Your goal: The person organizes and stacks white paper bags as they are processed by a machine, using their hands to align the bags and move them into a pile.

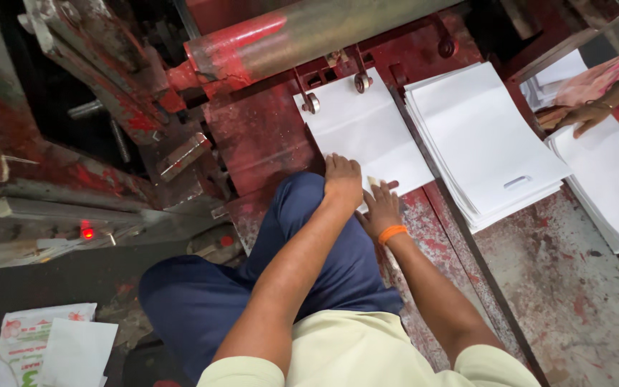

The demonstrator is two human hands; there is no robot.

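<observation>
Down on the floor at far left lies a printed white sack [26, 337] with a plain white sheet [77, 351] on it. Above glows a small red lamp [87, 233] on the worn red machine [266, 143], whose grey roller [309, 32] crosses over the white bag [363, 132]. The left hand [343, 181] presses flat on the bag's near edge; the right hand [380, 208], with orange wristband [392, 233], lies open just beside. Further right sits a stack of white bags [481, 140] on the tabletop [567, 287]. Another person's hand [585, 115] touches a second stack [614, 179].
</observation>
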